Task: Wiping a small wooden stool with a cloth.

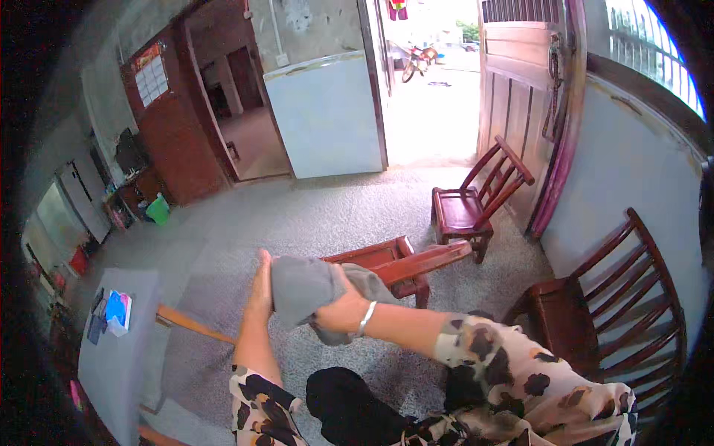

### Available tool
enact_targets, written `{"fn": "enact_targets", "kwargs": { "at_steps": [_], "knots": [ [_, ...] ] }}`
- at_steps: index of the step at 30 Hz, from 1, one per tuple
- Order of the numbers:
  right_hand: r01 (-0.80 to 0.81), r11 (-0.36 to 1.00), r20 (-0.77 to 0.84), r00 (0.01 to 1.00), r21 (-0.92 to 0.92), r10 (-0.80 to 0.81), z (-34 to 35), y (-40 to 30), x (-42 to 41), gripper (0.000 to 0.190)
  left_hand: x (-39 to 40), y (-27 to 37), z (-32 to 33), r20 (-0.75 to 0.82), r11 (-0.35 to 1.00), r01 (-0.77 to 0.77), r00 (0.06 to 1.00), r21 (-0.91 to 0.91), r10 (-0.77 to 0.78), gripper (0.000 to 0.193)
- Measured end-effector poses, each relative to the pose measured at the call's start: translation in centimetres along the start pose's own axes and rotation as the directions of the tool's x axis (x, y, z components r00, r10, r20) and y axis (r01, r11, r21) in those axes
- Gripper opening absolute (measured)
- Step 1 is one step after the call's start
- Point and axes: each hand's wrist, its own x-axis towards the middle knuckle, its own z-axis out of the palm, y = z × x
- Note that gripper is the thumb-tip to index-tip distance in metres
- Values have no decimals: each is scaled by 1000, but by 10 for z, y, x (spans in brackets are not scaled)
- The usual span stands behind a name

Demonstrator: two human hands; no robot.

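Note:
A grey cloth item, folded or bunched, is held up in front of me between both hands. My left hand presses flat against its left side, fingers pointing up. My right hand, with a silvery bangle at the wrist, grips it from the right, and part of the cloth hangs behind and below this hand. The fingers of my left hand are partly hidden by the cloth. Beyond the cloth is a reddish wooden chair, partly covered by it.
Two more wooden chairs stand to the right, one near the open door, one by the wall. A grey-topped table at the left bears a blue packet. A green bin stands farther back.

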Motion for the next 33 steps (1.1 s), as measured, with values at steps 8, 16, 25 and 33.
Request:
{"fn": "enact_targets", "kwargs": {
  "at_steps": [8, 16, 25, 33],
  "knots": [
    [-552, 782, -85, 828, -288, 554, -85, 101, -143, 48, -18, 31, 36, 345, 381, -332, 938, 863, 36, 67],
    [-699, 714, -370, 675, -42, 639, -91, 116, -163, 42, -25, 19, 42, 244, 79, -233, 954, 969, -176, 75],
    [-863, 495, -400, 420, 101, 814, -102, 157, -164, 40, -101, -13, 85, 682, 206, -660, 729, 722, -52, 50],
    [-582, 802, -351, 729, 133, 588, -32, 106, -100, 35, -66, 18, 104, 493, 329, -419, 850, 846, -186, 46]
  ]
}}
